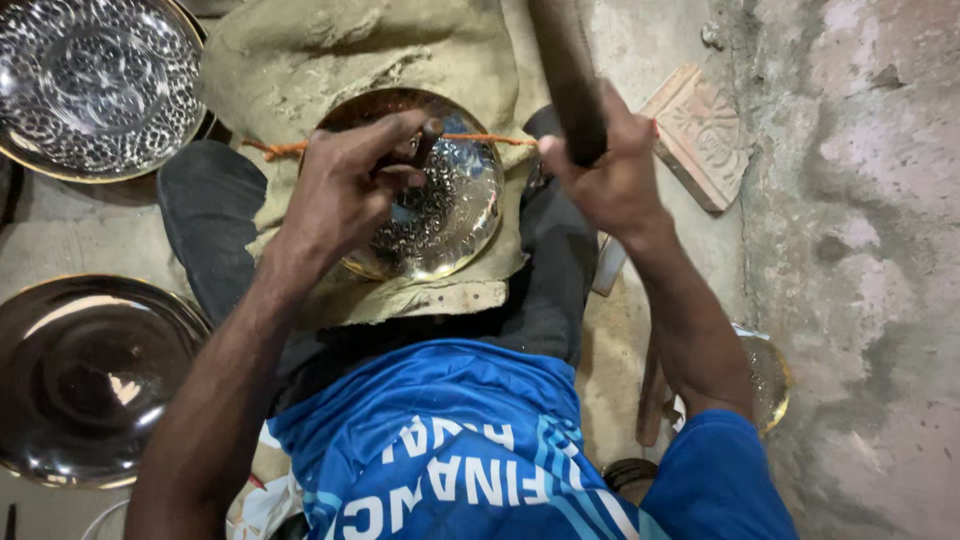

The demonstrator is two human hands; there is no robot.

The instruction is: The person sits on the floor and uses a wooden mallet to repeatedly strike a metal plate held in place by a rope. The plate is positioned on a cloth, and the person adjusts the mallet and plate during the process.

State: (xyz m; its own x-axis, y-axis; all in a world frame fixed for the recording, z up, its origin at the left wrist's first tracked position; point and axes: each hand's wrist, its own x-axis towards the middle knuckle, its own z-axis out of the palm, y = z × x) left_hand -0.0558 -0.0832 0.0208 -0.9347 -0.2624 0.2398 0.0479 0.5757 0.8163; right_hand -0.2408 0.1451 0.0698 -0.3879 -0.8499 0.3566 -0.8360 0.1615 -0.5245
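Brass plate (445, 200), round and gold-rimmed, is seen lying on a pad of coarse tan cloth (300, 60) spread across the person's lap, between the two dark trouser legs (205, 215). Its shiny face is covered with a dense pattern of small curls. An orange cord (480, 138) is stretched across the cloth just above the upper part of the plate.

The left hand (345, 190) is closed around a short dark punch (425, 140), which is held tilted with its lower end on or just above the patterned face; the exact point of contact is hidden by the fingers. The right hand (605, 165) is wrapped tightly about a thick dark wooden handle (570, 70), which is raised above the right edge of the plate and runs up out of the picture, so that its head cannot be seen.

On the floor, at the upper left, a large engraved dish (95, 85) with the same curled pattern is set. Below it, at the left, a plain polished dish (85, 375) is laid. At the upper right, a carved reddish block (700, 135) is propped beside the rough grey wall (860, 250). A smaller brass dish (768, 378) is partly hidden behind the right forearm. A blue shirt (450, 440) with white lettering is worn by the person.
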